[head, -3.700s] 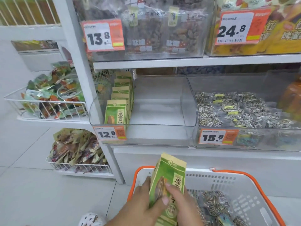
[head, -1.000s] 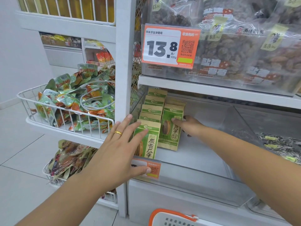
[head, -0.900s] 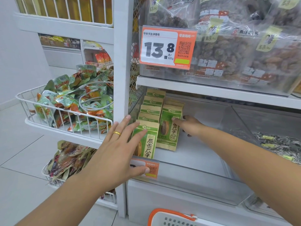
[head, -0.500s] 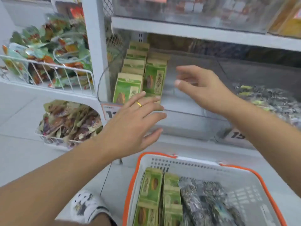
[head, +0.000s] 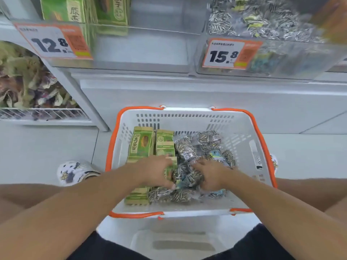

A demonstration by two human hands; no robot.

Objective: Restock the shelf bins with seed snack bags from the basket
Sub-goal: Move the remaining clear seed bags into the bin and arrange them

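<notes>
A: Where do we stand with the restock?

B: Early, we judge. The left bin [head: 142,47], tagged 12.8 [head: 53,42], holds green bags [head: 84,10] only at its left end; the rest of it shows bare. The right bin [head: 272,59], tagged 15.8 [head: 224,55], has striped seed packs [head: 253,19] in it.

A: And the basket [head: 187,117]?

B: It sits on the floor under the bins, between our knees, with plenty left: green bags [head: 141,144] stacked on its left side, clear seed packs [head: 199,145] heaped on the right.

A: Our hands?

B: Both are down in the basket. Our left hand [head: 156,171] curls its fingers around a green bag [head: 171,167] near the middle. Our right hand [head: 212,174] lies fingers-down on the seed packs; blur keeps us from saying whether it grips one or just rests there.

A: Anything in the way?

B: The bins' front walls and tags mean lifting bags up and over. Loose packs crowd against the green stack, so one could drag along. A wire rack of other snacks [head: 28,85] stands at the left, and a patterned shoe [head: 75,171] sits just beside the basket.
</notes>
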